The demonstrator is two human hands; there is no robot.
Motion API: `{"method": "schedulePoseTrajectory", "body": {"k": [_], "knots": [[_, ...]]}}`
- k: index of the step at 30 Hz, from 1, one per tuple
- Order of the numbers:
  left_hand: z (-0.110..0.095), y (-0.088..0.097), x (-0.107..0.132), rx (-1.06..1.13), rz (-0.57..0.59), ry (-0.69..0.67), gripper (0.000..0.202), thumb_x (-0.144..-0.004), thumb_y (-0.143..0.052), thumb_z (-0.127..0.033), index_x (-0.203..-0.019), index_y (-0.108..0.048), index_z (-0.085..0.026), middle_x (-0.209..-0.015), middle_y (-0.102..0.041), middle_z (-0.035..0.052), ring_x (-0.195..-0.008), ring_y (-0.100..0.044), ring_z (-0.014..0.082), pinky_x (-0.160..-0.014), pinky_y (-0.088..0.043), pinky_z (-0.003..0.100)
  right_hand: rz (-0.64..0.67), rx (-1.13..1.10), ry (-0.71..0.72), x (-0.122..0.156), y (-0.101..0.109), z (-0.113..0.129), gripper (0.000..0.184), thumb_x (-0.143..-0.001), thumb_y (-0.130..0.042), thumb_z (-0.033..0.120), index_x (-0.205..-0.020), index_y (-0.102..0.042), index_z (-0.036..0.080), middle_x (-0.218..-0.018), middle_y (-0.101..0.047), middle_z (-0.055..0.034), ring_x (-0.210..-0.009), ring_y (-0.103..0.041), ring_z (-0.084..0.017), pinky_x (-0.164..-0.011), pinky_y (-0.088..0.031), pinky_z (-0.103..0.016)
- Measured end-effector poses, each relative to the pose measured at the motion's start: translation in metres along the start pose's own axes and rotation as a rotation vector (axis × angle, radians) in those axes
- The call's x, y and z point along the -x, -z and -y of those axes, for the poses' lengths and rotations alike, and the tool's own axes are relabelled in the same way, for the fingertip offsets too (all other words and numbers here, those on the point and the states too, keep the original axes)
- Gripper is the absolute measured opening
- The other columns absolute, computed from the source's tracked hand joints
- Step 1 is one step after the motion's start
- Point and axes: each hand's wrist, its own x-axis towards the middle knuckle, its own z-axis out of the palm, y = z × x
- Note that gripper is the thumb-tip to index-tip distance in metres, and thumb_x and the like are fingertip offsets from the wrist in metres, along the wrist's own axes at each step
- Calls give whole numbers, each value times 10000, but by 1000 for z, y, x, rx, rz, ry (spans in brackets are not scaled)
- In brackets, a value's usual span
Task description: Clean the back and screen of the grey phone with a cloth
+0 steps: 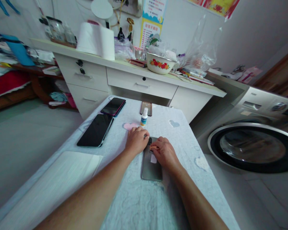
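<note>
A small orange piece (154, 148), mostly hidden, is pinched by the right hand (165, 154). Beneath both hands one grey phone (151, 171) is partly covered. The left hand (137, 140) is curled at its upper end; whether anything is gripped cannot be told. Beyond, one bottle (144, 118) is seen; leftward, two dark-screened devices (95, 131).

Grey phone (151, 172), possibly white patch (153, 158), heart-printed cloth (134, 201)

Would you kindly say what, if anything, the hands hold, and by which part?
The left hand touches the gray phone at its far end, hold unclear; the right hand seems to pinch an orange item, part unclear.
</note>
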Motion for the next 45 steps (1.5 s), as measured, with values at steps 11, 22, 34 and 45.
{"method": "schedulePoseTrajectory", "body": {"k": [11,22,34,45], "knots": [[1,0,0,-5,-2,-8,172,-853,-515,-260,-852,-688,-251,-967,-636,41,-972,-513,229,-855,-365,366,-45,108,-69,-4,-3,1,163,-833,-567,99,-876,-695,190,-879,-607,-63,-875,-510,-201,-802,-379,-291],[0,2,0,-20,8,-5,147,-841,-539,-259,-859,-684,-247,-954,-636,46,-972,-518,226,-877,-366,367,-78,58,-139,-4,6,-11,153,-851,-573,117,-859,-710,184,-841,-612,-60,-865,-539,-190,-794,-390,-289],[0,1,0,-8,-1,1,136,-833,-542,-256,-835,-678,-249,-949,-637,37,-960,-511,233,-847,-371,368,210,-210,-75,18,38,-1,165,-761,-615,45,-751,-699,186,-774,-626,-5,-760,-581,-138,-714,-423,-245],[0,0,-1,-7,-6,-2,150,-835,-531,-240,-826,-680,-242,-934,-632,39,-948,-502,222,-856,-355,359,330,-289,28,24,40,16,189,-744,-604,1,-726,-675,175,-764,-627,3,-720,-572,-122,-692,-425,-231]]}}
